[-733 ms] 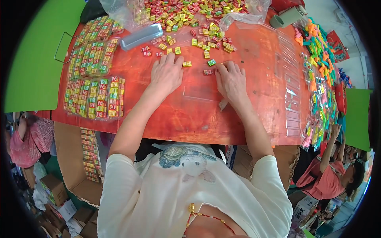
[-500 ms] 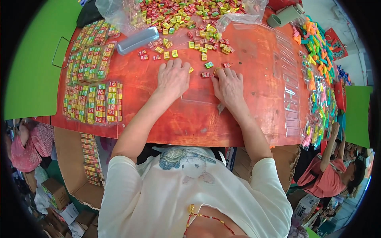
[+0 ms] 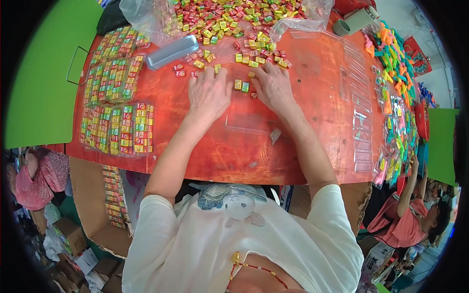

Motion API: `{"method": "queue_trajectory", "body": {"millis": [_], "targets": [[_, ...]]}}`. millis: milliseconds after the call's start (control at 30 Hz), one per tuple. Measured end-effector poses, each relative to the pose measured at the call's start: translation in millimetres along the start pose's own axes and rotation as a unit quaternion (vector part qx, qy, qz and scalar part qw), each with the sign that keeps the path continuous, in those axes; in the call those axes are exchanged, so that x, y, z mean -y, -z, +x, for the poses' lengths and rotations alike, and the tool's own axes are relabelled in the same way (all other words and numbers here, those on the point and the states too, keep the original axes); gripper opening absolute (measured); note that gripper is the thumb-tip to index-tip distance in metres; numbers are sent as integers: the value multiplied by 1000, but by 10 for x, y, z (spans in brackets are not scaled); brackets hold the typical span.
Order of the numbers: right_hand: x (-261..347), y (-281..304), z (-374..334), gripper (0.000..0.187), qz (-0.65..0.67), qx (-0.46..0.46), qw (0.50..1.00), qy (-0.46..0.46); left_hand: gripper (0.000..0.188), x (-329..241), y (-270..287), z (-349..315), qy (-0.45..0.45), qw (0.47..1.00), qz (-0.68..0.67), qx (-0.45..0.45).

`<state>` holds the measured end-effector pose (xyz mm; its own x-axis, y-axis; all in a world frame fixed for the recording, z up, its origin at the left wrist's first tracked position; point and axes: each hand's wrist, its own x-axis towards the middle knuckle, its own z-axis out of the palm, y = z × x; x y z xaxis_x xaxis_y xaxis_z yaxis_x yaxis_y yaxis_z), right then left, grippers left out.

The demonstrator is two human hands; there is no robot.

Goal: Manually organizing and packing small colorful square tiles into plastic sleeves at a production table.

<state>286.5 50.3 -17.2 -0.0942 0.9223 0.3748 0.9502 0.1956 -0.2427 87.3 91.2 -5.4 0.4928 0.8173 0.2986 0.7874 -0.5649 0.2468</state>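
Palm down on the red tabletop, my left hand (image 3: 210,94) has its fingers apart, with the fingertips by small yellow and red boxes at the near edge of a heap. My right hand (image 3: 276,88) reaches forward with spread fingers, touching the near boxes of the heap; its fingertips are partly hidden. Between the hands lie a small yellow box (image 3: 238,84), a green box (image 3: 245,87) and a red box (image 3: 254,95) near my right thumb. Closer to me is a flat clear plastic tray (image 3: 249,124), with a whitish scrap (image 3: 275,136) beside it.
A large heap of tiny boxes (image 3: 234,19) lies on plastic at the far side, by a translucent bluish tray (image 3: 172,52). Filled trays (image 3: 116,127) are stacked left. Empty clear trays (image 3: 360,127) and bagged colourful toys (image 3: 395,132) are at right. A person (image 3: 405,219) sits beyond.
My right hand has moved forward to the heap's edge, and my left hand slightly. A yellow and a green box now lie side by side between my hands.
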Motion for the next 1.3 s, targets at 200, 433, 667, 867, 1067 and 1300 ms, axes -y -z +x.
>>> {"method": "queue_trajectory", "body": {"millis": [200, 433, 667, 867, 1067, 1300], "targets": [[-121, -61, 76, 22, -47, 41, 998, 6, 25, 311, -165, 296, -39, 997, 70, 20], [-132, 90, -128, 22, -16, 41, 999, -31, 20, 267, -57, 125, -70, 997, 15, 32], [79, 196, -189, 25, 39, 60, 997, -9, 33, 174, -12, 35, -89, 993, -27, 79], [221, 203, -355, 29, 8, 76, 997, 17, 33, 236, -15, -4, -70, 993, -45, 79], [171, 172, -413, 20, 5, 22, 1000, 1, 33, 227, -31, 48, -79, 991, -49, 95], [24, 101, -252, 24, -89, -47, 989, -106, 34, 151, -38, 86, -75, 989, -81, 101]]}}
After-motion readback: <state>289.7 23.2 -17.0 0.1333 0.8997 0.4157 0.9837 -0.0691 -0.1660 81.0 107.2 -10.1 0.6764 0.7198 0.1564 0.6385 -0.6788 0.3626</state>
